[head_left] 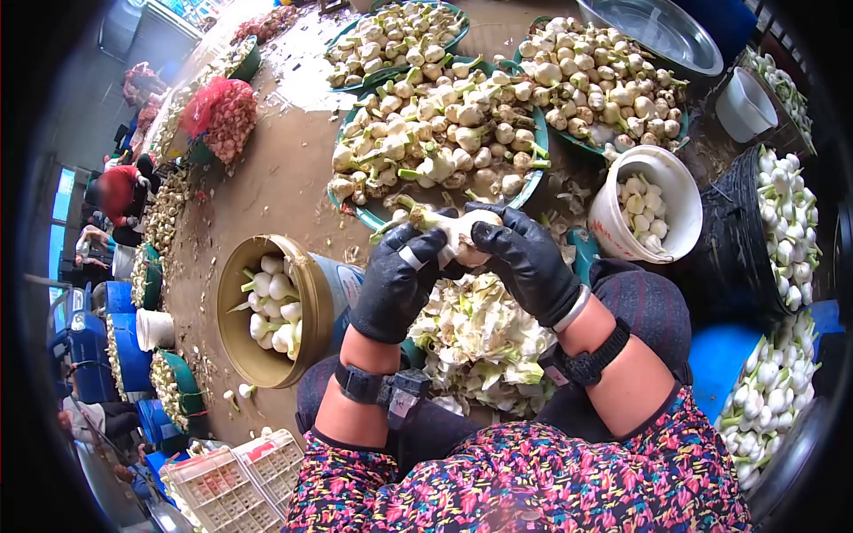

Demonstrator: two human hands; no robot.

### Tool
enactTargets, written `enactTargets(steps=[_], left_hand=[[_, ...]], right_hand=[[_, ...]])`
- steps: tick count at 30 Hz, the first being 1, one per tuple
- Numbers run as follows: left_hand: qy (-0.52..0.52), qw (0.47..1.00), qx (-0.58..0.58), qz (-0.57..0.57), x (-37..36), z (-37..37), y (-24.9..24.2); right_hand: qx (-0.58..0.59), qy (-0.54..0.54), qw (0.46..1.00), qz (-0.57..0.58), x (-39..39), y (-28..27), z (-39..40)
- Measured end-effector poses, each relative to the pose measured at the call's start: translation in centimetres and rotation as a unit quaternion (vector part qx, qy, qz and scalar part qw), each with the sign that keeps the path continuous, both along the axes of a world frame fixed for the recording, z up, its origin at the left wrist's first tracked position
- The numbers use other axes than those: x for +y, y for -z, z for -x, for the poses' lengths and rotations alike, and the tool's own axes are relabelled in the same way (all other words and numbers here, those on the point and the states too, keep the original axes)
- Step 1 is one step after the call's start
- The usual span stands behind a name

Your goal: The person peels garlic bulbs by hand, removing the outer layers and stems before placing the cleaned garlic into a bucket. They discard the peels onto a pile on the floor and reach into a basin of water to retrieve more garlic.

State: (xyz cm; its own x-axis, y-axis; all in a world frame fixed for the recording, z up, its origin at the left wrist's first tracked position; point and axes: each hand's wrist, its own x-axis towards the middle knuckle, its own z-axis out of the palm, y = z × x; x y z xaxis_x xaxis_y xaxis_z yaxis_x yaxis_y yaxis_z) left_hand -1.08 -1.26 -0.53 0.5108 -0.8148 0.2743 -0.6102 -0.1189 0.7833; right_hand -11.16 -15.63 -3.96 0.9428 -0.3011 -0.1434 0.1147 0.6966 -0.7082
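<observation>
Both my hands wear black gloves and meet in front of me around one garlic bulb. My left hand grips it from the left, with a pale band round one finger. From the right, my right hand presses its thumb against the bulb's top. The bulb's green-tinged stem points up and left; part of its underside is hidden by the fingers. Below the hands lies a heap of garlic peels. Just beyond them stands a green-rimmed basin piled with unpeeled garlic bulbs.
A tan bucket with peeled bulbs stands at left, a white bucket with more at right. Black container and blue-lined container flank my right side. Plastic crates sit lower left. A person in red is farther left.
</observation>
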Motion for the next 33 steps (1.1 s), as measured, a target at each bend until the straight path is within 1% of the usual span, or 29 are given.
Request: enactTargets(steps=[1,2,3,4,5,6,7,8,9,10,11,12,13,15,16,17,18,19,20,21,23,24,25,27,28,29,30,31,33], left_hand=[[0.025,0.999,-0.017,0.017,-0.2,0.4,-0.5],[0.024,0.999,-0.016,0.017,-0.1,0.3,-0.4],[-0.014,0.987,0.161,0.028,0.0,0.3,-0.1],[-0.051,0.941,0.332,0.038,0.1,0.2,0.1],[-0.052,0.941,0.332,0.038,0.2,0.1,0.3],[-0.052,0.927,0.366,0.057,0.2,0.1,0.5],[-0.052,0.912,0.400,0.076,0.3,0.0,0.6],[-0.042,0.936,0.333,0.104,0.0,0.1,0.8],[-0.043,0.936,0.334,0.105,0.1,0.1,1.1],[-0.038,0.978,0.196,0.062,0.2,0.0,1.3],[-0.031,0.998,0.054,0.018,0.3,0.0,1.4],[0.001,0.999,0.006,0.042,0.3,-0.3,1.4],[0.001,0.999,0.008,0.040,0.3,0.1,0.7],[-0.010,0.997,-0.070,-0.010,-0.1,0.7,-0.8],[0.008,0.997,-0.076,-0.027,0.4,0.5,-0.5],[0.007,0.997,-0.075,-0.028,0.6,0.8,-0.1],[-0.029,0.991,0.125,0.042,0.6,1.1,0.2],[-0.061,0.939,0.319,0.110,0.4,1.2,0.4],[0.000,0.978,0.203,0.051,0.8,0.0,-0.2],[-0.053,0.853,0.497,0.152,0.7,0.3,-0.4],[0.027,0.844,0.524,0.113,1.2,-0.3,-0.9],[0.034,0.836,0.536,0.111,1.1,0.5,-1.0],[0.013,0.860,0.498,0.110,0.5,1.5,-1.8],[-0.010,0.846,0.512,0.146,0.7,1.2,-0.5],[-0.012,0.845,0.514,0.147,0.7,1.1,-0.6],[-0.026,0.879,0.464,0.109,0.7,1.0,-0.9],[-0.040,0.907,0.412,0.069,0.8,0.8,-1.1],[-0.041,0.907,0.413,0.069,1.0,0.5,-1.0],[-0.045,0.908,0.405,0.099,1.2,-0.2,-0.7]], right_hand=[[0.001,-0.018,1.000,0.015,-0.1,0.1,0.0],[0.002,-0.018,1.000,0.015,0.1,0.2,0.0],[0.019,-0.014,1.000,0.011,0.3,0.1,0.1],[0.035,-0.009,0.999,0.007,0.5,-0.1,0.2],[0.035,-0.009,0.999,0.006,0.2,-0.2,0.2],[0.038,-0.091,0.991,-0.087,-0.4,-0.3,0.2],[0.039,-0.171,0.968,-0.179,-0.7,-0.3,0.2],[0.083,-0.202,0.960,-0.177,-0.6,-0.4,0.4],[0.084,-0.203,0.959,-0.178,-0.6,-0.6,0.4],[0.094,-0.218,0.950,-0.203,-0.6,-1.0,0.5],[0.104,-0.233,0.939,-0.229,-0.6,-1.2,0.6],[0.105,-0.233,0.939,-0.230,-0.5,-1.2,0.7],[0.102,-0.246,0.940,-0.212,-0.3,-1.2,0.9],[0.093,-0.274,0.942,-0.171,-0.2,-1.4,1.0],[0.061,-0.278,0.941,-0.183,-0.1,-1.6,1.2],[0.061,-0.278,0.941,-0.184,0.0,-1.6,1.2],[0.049,-0.264,0.945,-0.186,-0.1,-1.7,1.2],[0.036,-0.248,0.950,-0.188,-0.2,-1.7,1.1],[0.033,-0.220,0.960,-0.172,-0.4,-1.5,1.0],[0.021,-0.184,0.965,-0.184,-0.4,-1.2,0.8],[-0.006,-0.150,0.975,-0.163,-0.8,-1.6,0.6],[-0.009,-0.144,0.979,-0.141,-0.8,-1.5,0.4],[-0.010,-0.139,0.983,-0.120,-0.7,-1.4,0.3],[-0.007,-0.165,0.980,-0.108,-0.6,-1.3,0.4],[0.025,-0.119,0.992,-0.042,-0.4,-0.8,0.1],[0.056,-0.072,0.996,0.024,-0.4,-0.2,-0.2],[-0.014,0.016,0.971,0.240,-0.5,1.8,-0.7],[-0.013,0.015,0.971,0.239,-0.2,1.4,-0.5],[-0.021,0.110,0.920,0.376,0.2,-0.9,0.0]])
